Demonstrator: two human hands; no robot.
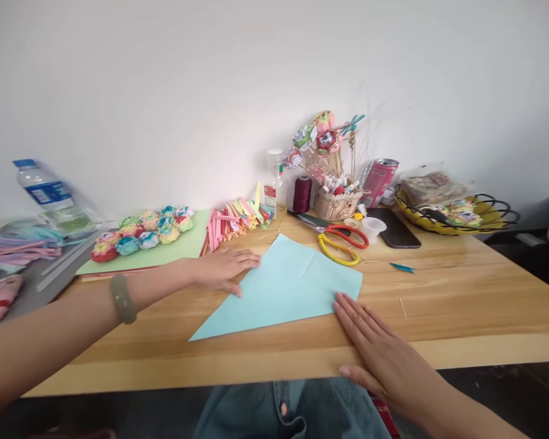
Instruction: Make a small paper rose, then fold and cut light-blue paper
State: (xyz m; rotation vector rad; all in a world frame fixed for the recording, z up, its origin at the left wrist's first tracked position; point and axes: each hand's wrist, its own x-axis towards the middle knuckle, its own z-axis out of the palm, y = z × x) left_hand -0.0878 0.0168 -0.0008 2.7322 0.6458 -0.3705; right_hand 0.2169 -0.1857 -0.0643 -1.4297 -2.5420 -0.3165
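A light blue sheet of paper (279, 289), folded into a pointed shape, lies flat on the wooden table in front of me. Its sharp corner points to the lower left, and a faint crease shows near its upper middle. My left hand (224, 268) rests at the paper's left edge, thumb apart from the fingers, with a ring on one finger. On the lower right edge lies my right hand (375, 347), stretched out flat with its fingertips touching the paper. Just behind the sheet are scissors (343, 241) with one red and one yellow handle loop.
Paper flowers (141, 233) sit on green sheets (196, 238) at left, beside folded paper strips (233, 219). Along the wall stand a water bottle (48, 189), a thread spool (302, 194), a flower-filled pot (333, 204) and a pink can (379, 182). A phone (396, 230) and yellow basket (485, 216) are right.
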